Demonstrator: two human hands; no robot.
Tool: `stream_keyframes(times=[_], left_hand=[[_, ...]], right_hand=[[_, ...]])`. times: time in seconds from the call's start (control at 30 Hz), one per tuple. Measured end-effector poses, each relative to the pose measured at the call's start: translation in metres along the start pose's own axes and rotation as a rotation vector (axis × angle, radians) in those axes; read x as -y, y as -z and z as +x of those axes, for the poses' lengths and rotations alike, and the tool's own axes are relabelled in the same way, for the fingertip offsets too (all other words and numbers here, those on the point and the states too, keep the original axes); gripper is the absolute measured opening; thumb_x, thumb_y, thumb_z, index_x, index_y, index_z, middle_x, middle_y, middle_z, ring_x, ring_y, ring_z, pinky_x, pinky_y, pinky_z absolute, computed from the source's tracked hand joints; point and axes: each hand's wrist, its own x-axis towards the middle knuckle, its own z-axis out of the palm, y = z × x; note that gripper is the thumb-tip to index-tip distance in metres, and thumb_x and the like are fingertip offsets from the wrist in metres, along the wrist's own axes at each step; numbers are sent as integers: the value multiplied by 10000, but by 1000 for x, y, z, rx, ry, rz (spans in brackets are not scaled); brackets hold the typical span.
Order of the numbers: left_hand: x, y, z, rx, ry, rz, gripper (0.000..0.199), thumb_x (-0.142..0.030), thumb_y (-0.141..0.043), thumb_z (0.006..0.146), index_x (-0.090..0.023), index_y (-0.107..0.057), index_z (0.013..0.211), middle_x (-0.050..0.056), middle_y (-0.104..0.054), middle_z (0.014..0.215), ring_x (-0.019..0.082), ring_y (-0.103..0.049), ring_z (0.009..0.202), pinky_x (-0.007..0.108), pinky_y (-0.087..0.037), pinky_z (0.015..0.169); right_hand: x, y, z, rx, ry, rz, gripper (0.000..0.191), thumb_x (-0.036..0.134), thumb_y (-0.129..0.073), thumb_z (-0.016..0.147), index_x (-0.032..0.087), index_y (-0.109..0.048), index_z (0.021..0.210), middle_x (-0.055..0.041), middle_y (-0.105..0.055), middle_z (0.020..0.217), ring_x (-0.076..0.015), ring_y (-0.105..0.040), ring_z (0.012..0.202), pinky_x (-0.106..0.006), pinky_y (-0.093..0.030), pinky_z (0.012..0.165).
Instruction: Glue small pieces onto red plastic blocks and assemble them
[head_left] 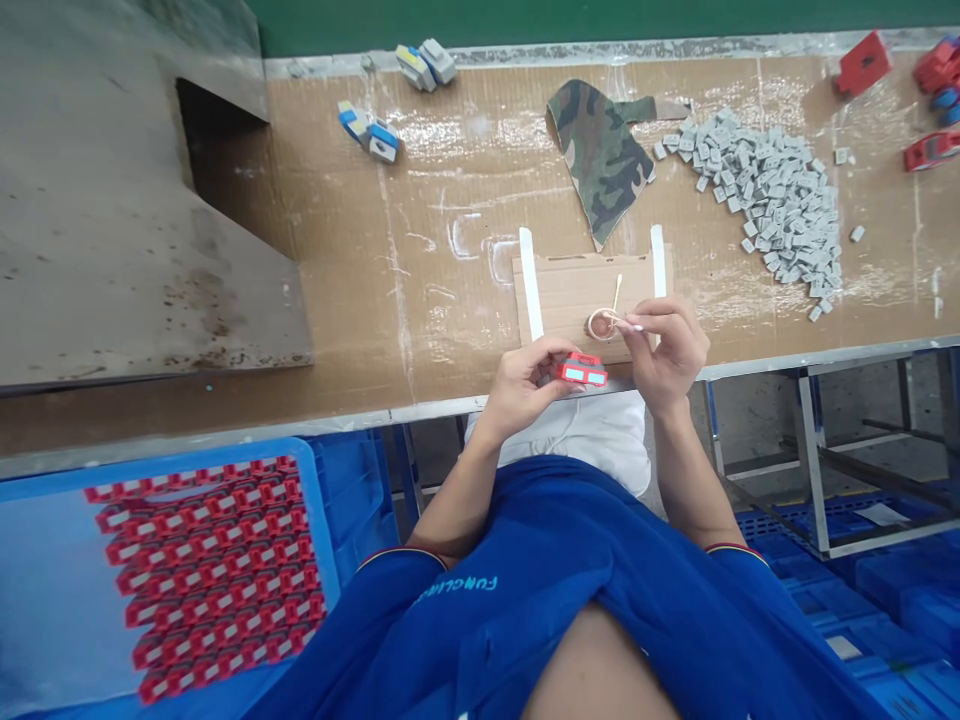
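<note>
Over the lap lies a white cloth (592, 440), above the blue work shirt (562, 560). At lower left, a blue plastic tray (45, 600) carries tight rows of red-and-white parts (210, 575).

The left hand (519, 392) holds a small red toy car body (581, 371) with pale blue windows just above the tabletop's near edge, its fingers (544, 365) curled around one end. The body looks light and stiff, probably hard plastic, and its glossy sides may be a little slippery. Its small size suggests taking hold by the ends or sides, between thumb and fingertips. The right hand (667, 352) has its fingers (637, 325) pressed together, pinching a thin pale stick (617, 292), perhaps a cotton swab, though its tip is too small to make out.

Beneath the stick, a pale ring (602, 325) surrounds a brownish dab on a cardboard sheet (559, 300). Two white strips (531, 285) stand at the sheet's sides. The tabletop (450, 250) is brown and streaked with white. Farther off lie a camouflage cloth (600, 150), a heap of small grey blocks (765, 200), blue-and-white toy pieces (367, 130), and red parts (930, 150) at the far right.
</note>
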Motion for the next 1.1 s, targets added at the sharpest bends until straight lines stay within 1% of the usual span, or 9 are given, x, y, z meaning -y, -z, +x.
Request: stream_keyframes(times=[0.07, 0.17, 0.23, 0.33, 0.53, 0.73, 0.83, 0.97, 1.1], left_hand=[[0, 0, -1, -7, 6, 18, 297, -267, -878, 790, -168, -728, 1026, 19, -748, 894, 114, -708, 749, 209, -585, 686], [1, 0, -4, -14, 24, 50, 286, -284, -844, 825, -166, -723, 1055, 38, -766, 921, 130, -725, 763, 233, -603, 708], [2, -1, -6, -29, 34, 97, 290, -285, -833, 832, -166, -725, 1073, 54, -779, 956, 144, -740, 800, 244, -612, 729], [5, -2, -9, -53, 35, 180, 280, -272, -811, 840, -173, -734, 1091, 62, -787, 987, 162, -751, 852, 254, -620, 748], [5, -3, -9, -60, 13, 238, 261, -216, -762, 842, -177, -748, 1099, 64, -794, 1004, 177, -759, 869, 271, -628, 760], [3, -3, -8, -48, 1, 256, 252, -241, -779, 851, -165, -737, 1088, 69, -791, 993, 177, -761, 852, 273, -626, 746], [3, -3, -8, -48, -11, 289, 261, -262, -791, 848, -171, -739, 1087, 64, -790, 983, 175, -756, 841, 270, -622, 731], [4, -3, -8, -44, -29, 297, 276, -263, -806, 840, -168, -739, 1089, 66, -793, 981, 167, -751, 819, 257, -611, 706], [6, -3, -8, -46, -44, 316, 276, -264, -802, 841, -173, -739, 1095, 68, -796, 991, 169, -751, 825, 263, -609, 713]], right_hand=[[0, 1, -6, -94, -179, 88, 87, 270, -763, 950, 254, -693, 901, 16, -721, 850, -149, -717, 798, -295, -570, 708], [2, 3, -14, -183, -435, 141, 182, 398, -779, 937, 242, -693, 897, 23, -732, 811, -130, -718, 698, -264, -576, 642], [4, 3, -16, -192, -533, 148, 249, 461, -789, 918, 235, -689, 893, 29, -738, 772, -122, -714, 647, -257, -588, 636], [6, 5, -14, -170, -599, 180, 299, 506, -799, 900, 229, -687, 879, 29, -747, 740, -127, -725, 637, -261, -611, 653], [25, 18, -7, -57, -588, 223, 259, 466, -783, 926, 230, -689, 877, 6, -781, 815, -150, -761, 681, -281, -640, 649], [49, 28, -9, 42, -417, 87, 81, 332, -787, 937, 277, -739, 971, 9, -799, 892, -167, -790, 797, -290, -668, 681], [52, 27, -10, 114, -348, 13, 44, 306, -760, 954, 297, -751, 996, 8, -805, 908, -179, -792, 816, -315, -680, 691], [51, 27, -10, 161, -276, -25, 109, 248, -775, 938, 312, -759, 1024, 18, -816, 924, -174, -791, 817, -303, -677, 703], [51, 26, -12, 207, -268, -45, 109, 243, -770, 939, 311, -761, 1023, 15, -819, 932, -179, -789, 817, -309, -676, 709]])
